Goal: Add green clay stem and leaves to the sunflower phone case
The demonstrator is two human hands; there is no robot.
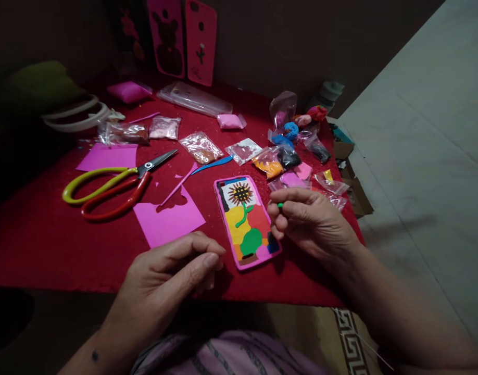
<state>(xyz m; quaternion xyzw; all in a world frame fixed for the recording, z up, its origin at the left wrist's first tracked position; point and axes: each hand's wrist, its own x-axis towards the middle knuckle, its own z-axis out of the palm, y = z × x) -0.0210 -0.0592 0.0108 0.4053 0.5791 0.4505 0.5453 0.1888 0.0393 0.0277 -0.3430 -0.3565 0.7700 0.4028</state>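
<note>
A small bit of green clay (280, 206) is pinched between the thumb and forefinger of my right hand (311, 219), just off the right edge of a phone case. The phone case (234, 214) lies face up, pink-rimmed and covered in coloured clay patches, with a sunflower (240, 193) and its green stem on it. My left hand (172, 276) hovers at the case's lower left, its fingers curled and thumb near the forefinger. Whether anything sits between those fingers is hidden.
Scissors (133, 182) with yellow and red handles lie left, beside cut pink paper (168, 219). A blue modelling tool (212, 165) and several clay packets (202, 147) are behind the case. Two decorated cases (201, 44) lean at the back. The red table's (86, 260) front edge is near me.
</note>
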